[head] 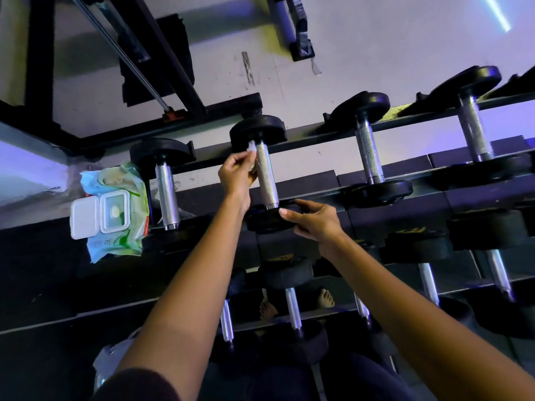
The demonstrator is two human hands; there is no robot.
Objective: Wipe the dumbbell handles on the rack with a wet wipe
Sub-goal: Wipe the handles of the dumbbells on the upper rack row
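Across the frame's middle, a wipe meets a dumbbell handle on the rack.

The black rack [411,118] runs from centre left to the right edge, with four dumbbells on its top tier and more on the tiers lower in the frame. The second dumbbell [267,180] from the left lies with its knurled steel handle pointing up the frame. At centre left, just beside the leftmost dumbbell, lies a green pack [115,204] with its white lid flipped open. The right hand [315,224] rests on the second dumbbell's near plate, thumb and forefinger stretched loosely over the rim, grasping nothing. The left hand [236,178], just left of the handle, has its fingers pinched on a small white wipe [251,149], which touches the handle's upper end beside the far plate.
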